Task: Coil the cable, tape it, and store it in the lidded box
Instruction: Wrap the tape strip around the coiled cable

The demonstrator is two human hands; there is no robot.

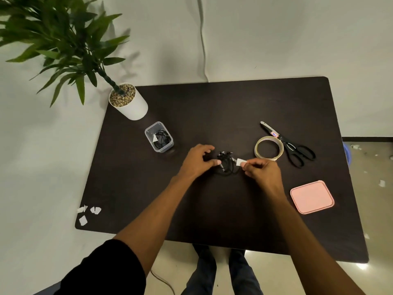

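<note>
A coiled black cable (228,165) lies on the dark table (212,209) between my hands. My left hand (198,160) pinches the coil at its left side. My right hand (262,170) pinches a small white piece of tape (240,161) right against the coil's right side. A clear open box (159,136) stands at the back left with another taped black cable coil inside. Its pink lid (311,196) lies flat on the table at the right.
A tape roll (268,148) and black-handled scissors (291,145) lie to the right of the coil. A potted plant (128,101) stands at the back left corner. Torn white paper scraps (88,212) sit at the table's front left edge.
</note>
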